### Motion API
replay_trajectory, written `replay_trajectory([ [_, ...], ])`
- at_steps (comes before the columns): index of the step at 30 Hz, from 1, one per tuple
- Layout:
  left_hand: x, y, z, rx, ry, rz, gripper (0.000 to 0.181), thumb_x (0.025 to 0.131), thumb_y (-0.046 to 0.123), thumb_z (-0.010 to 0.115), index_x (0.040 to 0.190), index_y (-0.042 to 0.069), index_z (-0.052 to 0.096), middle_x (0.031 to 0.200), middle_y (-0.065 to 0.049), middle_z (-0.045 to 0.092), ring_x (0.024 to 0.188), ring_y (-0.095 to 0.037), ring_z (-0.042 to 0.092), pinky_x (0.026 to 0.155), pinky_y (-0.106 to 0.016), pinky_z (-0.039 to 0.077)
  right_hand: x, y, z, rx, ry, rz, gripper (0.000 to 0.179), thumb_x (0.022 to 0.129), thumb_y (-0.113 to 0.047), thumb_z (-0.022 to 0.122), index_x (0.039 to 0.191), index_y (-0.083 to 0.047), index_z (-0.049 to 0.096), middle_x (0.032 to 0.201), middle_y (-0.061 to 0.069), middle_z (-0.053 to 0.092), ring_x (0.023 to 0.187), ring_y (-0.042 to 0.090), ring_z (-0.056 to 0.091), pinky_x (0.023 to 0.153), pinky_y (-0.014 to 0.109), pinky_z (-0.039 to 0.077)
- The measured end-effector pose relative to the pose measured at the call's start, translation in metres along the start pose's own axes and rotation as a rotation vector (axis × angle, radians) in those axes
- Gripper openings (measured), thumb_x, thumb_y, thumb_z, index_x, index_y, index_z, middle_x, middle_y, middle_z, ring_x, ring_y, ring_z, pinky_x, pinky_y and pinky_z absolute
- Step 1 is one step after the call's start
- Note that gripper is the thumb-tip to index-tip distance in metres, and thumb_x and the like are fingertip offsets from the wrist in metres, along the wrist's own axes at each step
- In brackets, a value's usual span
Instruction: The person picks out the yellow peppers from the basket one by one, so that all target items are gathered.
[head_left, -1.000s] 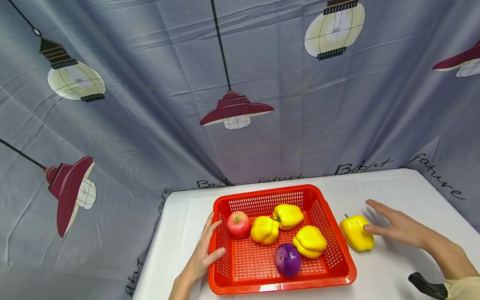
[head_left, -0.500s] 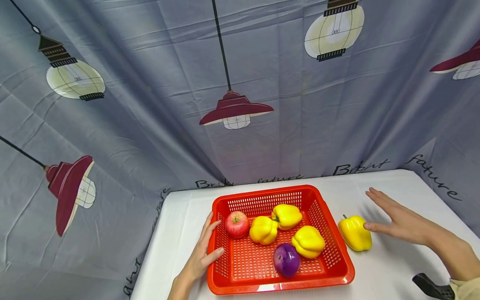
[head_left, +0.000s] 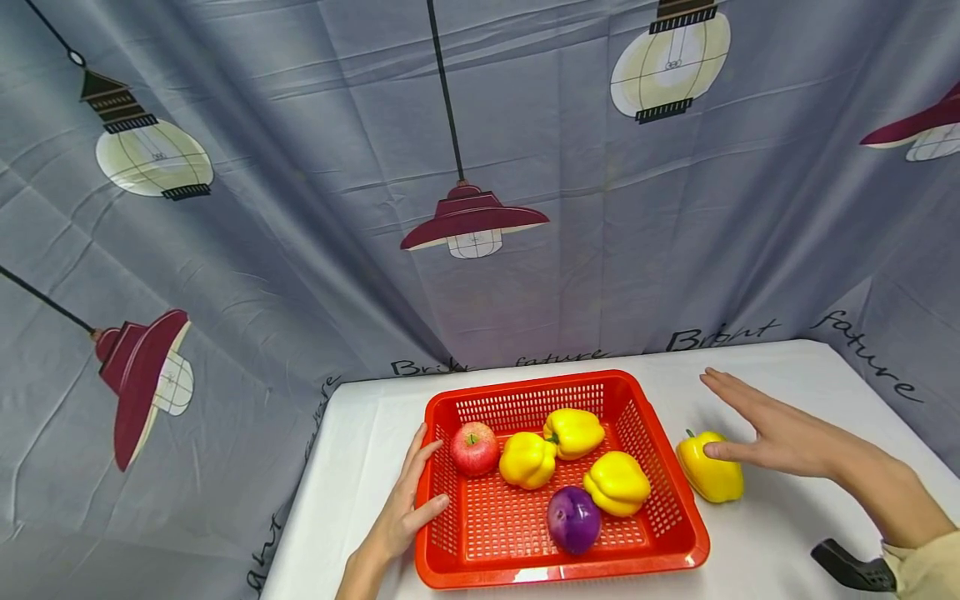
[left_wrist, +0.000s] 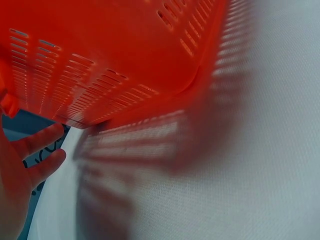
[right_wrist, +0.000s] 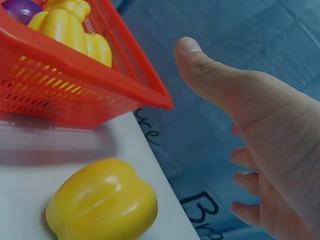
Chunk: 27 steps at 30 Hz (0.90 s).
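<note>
While the right hand point(head_left: 780, 437) hangs with fingers parted, holding nothing, the glossy, blocky yellow bell pepper point(head_left: 712, 481) lies on the white table point(head_left: 375, 433) beneath its thumb. The left hand point(head_left: 393, 521), fingers loosely spread, lies along the red, perforated plastic basket point(head_left: 562, 575); its pressure cannot be told. A low sweep of the right fingers could knock the rounded pepper rolling. Beyond them, lettering point(head_left: 873, 354) on the grey curtain point(head_left: 360, 250) reads "fature".
</note>
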<state>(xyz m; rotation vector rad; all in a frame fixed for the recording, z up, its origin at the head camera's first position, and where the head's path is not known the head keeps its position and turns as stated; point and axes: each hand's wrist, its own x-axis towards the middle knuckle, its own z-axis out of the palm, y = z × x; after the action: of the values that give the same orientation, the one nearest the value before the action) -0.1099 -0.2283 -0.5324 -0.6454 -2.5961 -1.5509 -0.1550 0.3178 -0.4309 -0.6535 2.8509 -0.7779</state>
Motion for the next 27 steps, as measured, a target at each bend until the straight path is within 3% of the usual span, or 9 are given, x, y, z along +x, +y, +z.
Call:
replay_trajectory([
  [8,0.0,-0.001,0.001,0.001,-0.001,-0.004,0.07,0.09,0.024,0.06,0.155,0.014,0.036,0.169,-0.002,0.002,0.151,-0.034,0.011,0.105,-0.067,0.029,0.019,-0.019,-0.002,-0.036,-0.03,-0.04,0.104,0.083,-0.057,0.076,0.157,-0.001,0.03,0.16,0.027,0.026,0.144,0.05,0.026,0.104,0.072,0.029],
  [18,0.0,0.001,0.001,-0.007,-0.004,-0.014,0.07,0.09,0.024,0.06,0.154,0.013,0.036,0.169,-0.001,0.002,0.151,-0.034,0.014,0.106,-0.058,0.034,0.043,-0.043,0.01,-0.079,-0.087,-0.111,0.108,0.082,-0.067,0.07,0.156,0.0,0.031,0.161,0.023,0.027,0.146,0.046,0.025,0.109,0.066,0.028],
  [27,0.0,0.001,0.0,-0.012,-0.001,-0.008,0.07,0.09,0.026,0.06,0.154,0.012,0.037,0.169,-0.002,0.002,0.15,-0.034,0.015,0.106,-0.058,0.034,0.057,-0.06,0.018,-0.084,-0.125,-0.137,0.113,0.077,-0.074,0.068,0.157,-0.002,0.032,0.161,0.021,0.03,0.145,0.045,0.028,0.108,0.066,0.031],
])
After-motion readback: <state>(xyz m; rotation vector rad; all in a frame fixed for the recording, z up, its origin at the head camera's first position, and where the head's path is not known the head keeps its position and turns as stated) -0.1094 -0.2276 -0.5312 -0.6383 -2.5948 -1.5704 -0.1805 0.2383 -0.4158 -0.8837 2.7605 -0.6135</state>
